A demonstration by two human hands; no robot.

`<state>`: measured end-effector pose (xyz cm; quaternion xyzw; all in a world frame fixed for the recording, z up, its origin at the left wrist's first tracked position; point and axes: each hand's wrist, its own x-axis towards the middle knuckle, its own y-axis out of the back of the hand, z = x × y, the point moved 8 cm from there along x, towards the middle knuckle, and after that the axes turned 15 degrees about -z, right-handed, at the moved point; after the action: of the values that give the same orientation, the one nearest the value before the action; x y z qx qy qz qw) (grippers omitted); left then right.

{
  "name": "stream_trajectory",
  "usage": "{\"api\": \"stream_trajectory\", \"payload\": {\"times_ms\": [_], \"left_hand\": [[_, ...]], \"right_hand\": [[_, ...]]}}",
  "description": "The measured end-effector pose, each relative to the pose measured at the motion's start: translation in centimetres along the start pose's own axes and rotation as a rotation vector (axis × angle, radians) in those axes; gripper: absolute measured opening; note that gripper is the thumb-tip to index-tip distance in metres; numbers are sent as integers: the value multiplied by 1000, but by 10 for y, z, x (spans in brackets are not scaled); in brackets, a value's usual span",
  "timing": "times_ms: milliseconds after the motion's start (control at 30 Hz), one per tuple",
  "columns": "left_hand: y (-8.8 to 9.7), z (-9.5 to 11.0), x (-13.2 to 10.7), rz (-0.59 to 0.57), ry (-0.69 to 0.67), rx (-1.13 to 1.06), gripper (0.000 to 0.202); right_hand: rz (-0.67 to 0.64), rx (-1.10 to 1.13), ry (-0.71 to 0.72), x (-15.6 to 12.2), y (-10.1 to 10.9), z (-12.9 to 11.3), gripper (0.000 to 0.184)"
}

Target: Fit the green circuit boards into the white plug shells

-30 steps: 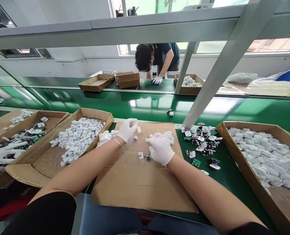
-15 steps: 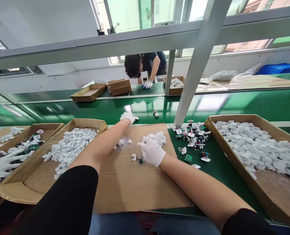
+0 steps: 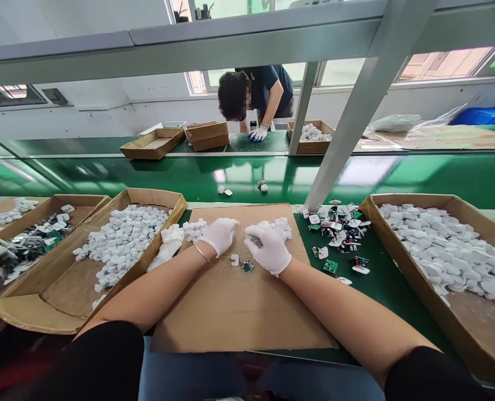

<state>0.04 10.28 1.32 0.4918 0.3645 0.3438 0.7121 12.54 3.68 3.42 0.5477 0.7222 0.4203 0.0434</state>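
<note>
You seem between picks: your left hand (image 3: 219, 236) and right hand (image 3: 269, 251) curl, whether pinching anything unclear. The circuit board (image 3: 247, 267) on the cardboard sheet (image 3: 247, 314), nearer you, calls for a fingertip pinch.

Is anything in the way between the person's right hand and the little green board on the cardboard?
Nothing visible is: only cardboard shows between the right hand and the little green board. The white square piece lies on the board's other side.

matt cardboard sheet (image 3: 247, 312); glossy belt (image 3: 168, 177)
</note>
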Motion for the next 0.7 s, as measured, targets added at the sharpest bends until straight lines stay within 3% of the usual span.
{"api": "stream_trajectory", "payload": {"times_ms": [167, 233, 333, 400, 567, 633, 700], "left_hand": [[16, 29, -27, 421, -446, -208, 31], [19, 37, -40, 527, -576, -214, 35], [22, 42, -51, 623, -669, -203, 39], [24, 46, -54, 641, -712, -171, 39], [25, 60, -59, 562, -817, -113, 39], [33, 58, -61, 574, -713, -123, 26], [35, 58, -54, 429, -572, -109, 20]], "right_hand": [[53, 121, -91, 0, 4, 11, 21], [43, 233, -106, 0, 0, 16, 17], [47, 437, -117, 0, -7, 22, 16], [88, 504, -123, -1, -6, 23, 21], [98, 495, -108, -2, -3, 18, 20], [163, 477, -138, -5, 3, 21, 21], [267, 354, -178, -11, 14, 23, 24]]}}
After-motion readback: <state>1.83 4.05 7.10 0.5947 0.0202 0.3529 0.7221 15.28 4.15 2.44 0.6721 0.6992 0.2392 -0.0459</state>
